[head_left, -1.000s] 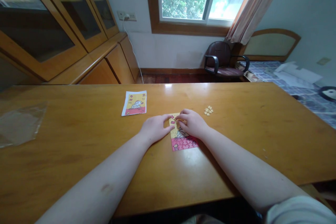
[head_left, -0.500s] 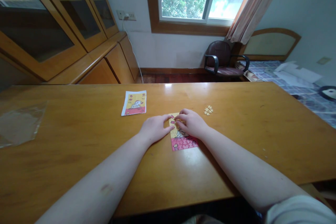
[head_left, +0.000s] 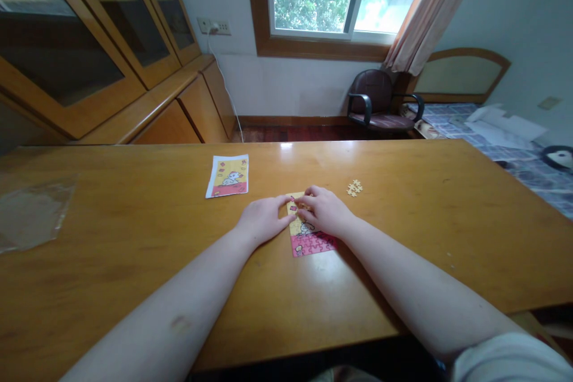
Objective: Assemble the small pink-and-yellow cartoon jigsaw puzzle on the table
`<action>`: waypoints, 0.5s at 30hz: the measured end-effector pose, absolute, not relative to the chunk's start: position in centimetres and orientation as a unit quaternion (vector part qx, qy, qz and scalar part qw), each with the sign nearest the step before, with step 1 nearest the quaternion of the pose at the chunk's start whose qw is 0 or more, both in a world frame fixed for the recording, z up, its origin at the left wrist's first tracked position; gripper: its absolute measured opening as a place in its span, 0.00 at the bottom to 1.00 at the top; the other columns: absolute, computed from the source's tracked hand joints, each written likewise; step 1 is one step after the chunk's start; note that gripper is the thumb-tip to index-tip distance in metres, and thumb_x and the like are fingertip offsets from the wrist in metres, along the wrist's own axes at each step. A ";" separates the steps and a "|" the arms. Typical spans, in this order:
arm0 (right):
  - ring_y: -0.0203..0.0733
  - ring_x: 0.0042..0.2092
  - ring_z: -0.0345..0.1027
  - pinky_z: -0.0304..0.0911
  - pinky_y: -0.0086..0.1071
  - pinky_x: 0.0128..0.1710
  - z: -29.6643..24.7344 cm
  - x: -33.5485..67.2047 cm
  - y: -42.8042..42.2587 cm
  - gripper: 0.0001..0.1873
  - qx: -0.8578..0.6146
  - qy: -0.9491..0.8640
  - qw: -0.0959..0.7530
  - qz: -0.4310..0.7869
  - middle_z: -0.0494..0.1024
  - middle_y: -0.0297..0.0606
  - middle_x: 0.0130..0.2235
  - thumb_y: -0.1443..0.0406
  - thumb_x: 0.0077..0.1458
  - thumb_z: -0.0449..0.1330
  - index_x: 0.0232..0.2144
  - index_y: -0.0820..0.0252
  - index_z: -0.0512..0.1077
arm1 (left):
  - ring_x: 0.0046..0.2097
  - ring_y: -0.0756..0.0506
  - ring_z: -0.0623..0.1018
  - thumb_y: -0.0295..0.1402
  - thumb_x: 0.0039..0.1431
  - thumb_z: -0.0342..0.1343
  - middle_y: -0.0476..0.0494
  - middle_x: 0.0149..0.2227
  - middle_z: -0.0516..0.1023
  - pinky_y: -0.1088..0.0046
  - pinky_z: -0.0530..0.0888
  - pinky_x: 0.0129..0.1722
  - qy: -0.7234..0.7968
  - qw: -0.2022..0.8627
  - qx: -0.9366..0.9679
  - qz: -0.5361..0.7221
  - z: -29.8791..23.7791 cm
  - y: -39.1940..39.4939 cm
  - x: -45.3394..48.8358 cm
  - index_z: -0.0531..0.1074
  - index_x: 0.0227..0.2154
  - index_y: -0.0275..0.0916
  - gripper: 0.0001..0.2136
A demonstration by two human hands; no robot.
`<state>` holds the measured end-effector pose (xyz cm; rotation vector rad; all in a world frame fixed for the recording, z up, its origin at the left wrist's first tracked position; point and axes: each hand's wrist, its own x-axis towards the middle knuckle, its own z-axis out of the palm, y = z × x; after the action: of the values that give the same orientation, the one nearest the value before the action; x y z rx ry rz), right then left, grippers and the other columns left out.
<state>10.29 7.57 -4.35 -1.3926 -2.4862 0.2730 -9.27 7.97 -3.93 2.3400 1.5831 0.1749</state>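
Observation:
A jigsaw puzzle (head_left: 313, 245) lies on the wooden table in front of me, yellow above and pink below, with a white cartoon animal in its middle. My left hand (head_left: 264, 218) rests at its upper left edge, thumb and index finger apart and touching the border. Over the upper right part lies my right hand (head_left: 329, 210), fingers curved and apart, tips down on the yellow area near small pink shapes. It hides much of the puzzle's top right. No piece shows between the fingers of either hand.
Several loose puzzle pieces (head_left: 354, 188) lie right of the puzzle. A printed picture card (head_left: 229, 176) of the same design sits farther back on the left. A clear plastic bag (head_left: 36, 215) lies at the far left of the table (head_left: 425, 203). An office chair (head_left: 376, 101) stands beyond.
My right fingertips have shifted very slightly left over the puzzle's top. My left hand keeps its place at the edge. The whole view has moved a touch.

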 end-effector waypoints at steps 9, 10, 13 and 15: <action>0.50 0.48 0.67 0.59 0.39 0.49 -2.3 14.7 8.9 0.19 -0.637 -0.767 0.078 0.000 0.74 0.49 0.47 0.61 0.64 0.47 0.49 0.60 0.73 | 0.42 0.41 0.78 0.51 0.57 0.50 0.45 0.42 0.79 0.70 0.69 0.36 0.555 0.170 0.813 0.048 -3.7 8.0 -9.4 0.69 0.54 0.50 0.24; 0.53 0.51 0.65 0.58 0.41 0.51 -2.3 15.9 9.3 0.20 -0.668 -0.741 0.063 -0.011 0.72 0.51 0.51 0.61 0.64 0.47 0.52 0.61 0.71 | 0.42 0.41 0.78 0.51 0.57 0.50 0.45 0.42 0.79 0.70 0.69 0.35 0.555 0.171 0.813 0.048 -3.7 8.0 -9.4 0.69 0.54 0.50 0.24; 0.59 0.63 0.50 0.49 0.49 0.59 -3.1 18.9 10.6 0.31 -0.734 -0.679 0.012 -0.001 0.58 0.55 0.63 0.53 0.63 0.45 0.62 0.65 0.58 | 0.42 0.41 0.78 0.51 0.57 0.49 0.45 0.42 0.79 0.70 0.69 0.36 0.555 0.173 0.812 0.047 -3.8 8.1 -9.6 0.68 0.54 0.50 0.24; 0.59 0.67 0.38 0.41 0.54 0.62 -4.2 19.7 11.3 0.37 -0.746 -0.665 -0.008 0.040 0.46 0.53 0.68 0.48 0.63 0.42 0.66 0.63 0.48 | 0.42 0.41 0.78 0.51 0.57 0.49 0.45 0.42 0.79 0.70 0.69 0.35 0.552 0.170 0.815 0.048 -3.9 8.1 -9.6 0.68 0.55 0.50 0.24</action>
<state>19.68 11.28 -4.20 -2.3539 -2.1003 0.1271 -9.63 8.10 -3.89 2.3152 1.5686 0.1356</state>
